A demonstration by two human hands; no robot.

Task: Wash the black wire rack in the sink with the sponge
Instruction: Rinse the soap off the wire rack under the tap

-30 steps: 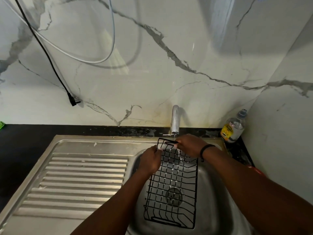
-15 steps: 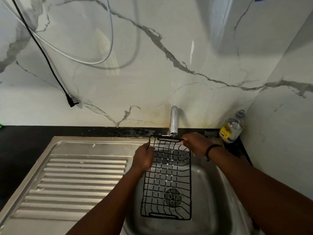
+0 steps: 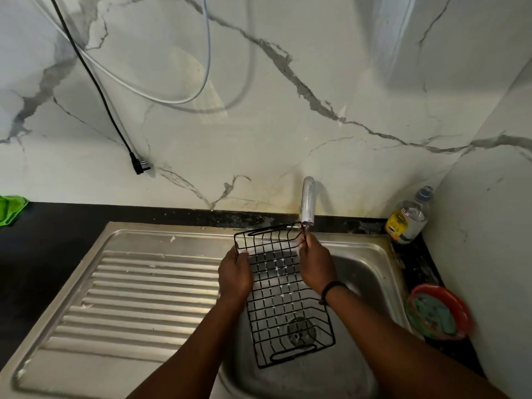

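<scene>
So my left hand (image 3: 234, 276) grips the left rim of the black wire rack (image 3: 283, 295), my right hand (image 3: 316, 264) pinches the far right corner, tilted over the sink (image 3: 371, 272) under the tap (image 3: 307, 201). It's probably light, stiff and slippery when wet, so rims are the best hold. Steel drainboard (image 3: 138, 292) left, bottle (image 3: 408, 218) and red bowl (image 3: 439, 312) right, marble wall behind.
</scene>
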